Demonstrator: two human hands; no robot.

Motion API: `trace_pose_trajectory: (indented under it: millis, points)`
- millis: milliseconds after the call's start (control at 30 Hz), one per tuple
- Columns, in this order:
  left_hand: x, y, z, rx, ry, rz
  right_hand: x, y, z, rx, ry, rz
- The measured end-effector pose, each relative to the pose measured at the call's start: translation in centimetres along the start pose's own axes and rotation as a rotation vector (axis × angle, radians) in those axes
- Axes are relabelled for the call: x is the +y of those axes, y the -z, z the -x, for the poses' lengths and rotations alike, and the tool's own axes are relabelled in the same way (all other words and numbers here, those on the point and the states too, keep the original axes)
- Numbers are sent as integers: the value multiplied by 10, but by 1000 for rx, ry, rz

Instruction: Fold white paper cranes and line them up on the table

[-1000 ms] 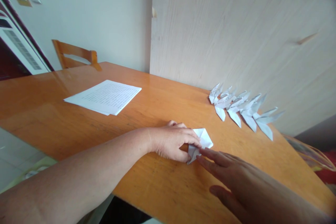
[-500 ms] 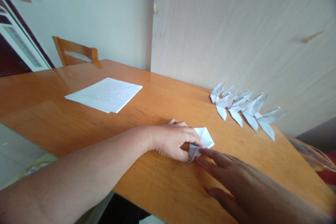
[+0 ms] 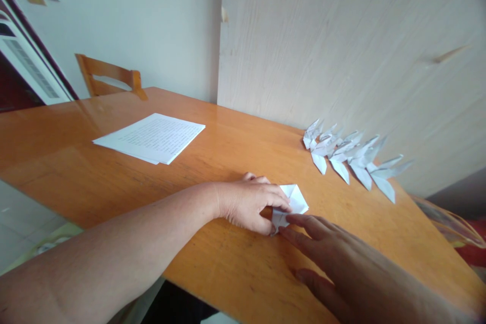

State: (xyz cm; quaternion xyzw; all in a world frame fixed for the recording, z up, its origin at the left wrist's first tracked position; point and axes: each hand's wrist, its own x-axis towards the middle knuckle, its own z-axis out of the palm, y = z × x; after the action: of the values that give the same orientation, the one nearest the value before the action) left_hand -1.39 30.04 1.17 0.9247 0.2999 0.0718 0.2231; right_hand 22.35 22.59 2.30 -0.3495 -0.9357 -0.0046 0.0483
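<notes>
A small piece of folded white paper (image 3: 298,199) lies on the wooden table. From its left side, my left hand (image 3: 256,203) holds it down, fingers bent over the top and thumb at the near corner. My left fingers cover part of the paper. My right hand (image 3: 326,248) comes in from the lower right with its fingers stretched out. Its fingertips touch the near part of the paper, and its thumb is apart from the other fingers.
A row of several folded paper birds (image 3: 353,157) stands at the right back, near the wooden panel (image 3: 322,35). Handwritten sheets (image 3: 152,136) lie stacked on the left of the table (image 3: 235,147). A wooden chair (image 3: 110,73) is beyond the far left edge.
My right hand has shifted slightly to the left along the near part of the paper. My left hand and the paper stay nearly in place.
</notes>
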Motion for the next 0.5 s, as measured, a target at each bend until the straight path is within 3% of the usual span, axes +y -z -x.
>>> trace_pose_trajectory:
  millis: [500]
  points:
    - [0,2,0,-24,-1,-5,-3,1,2,24,12,40]
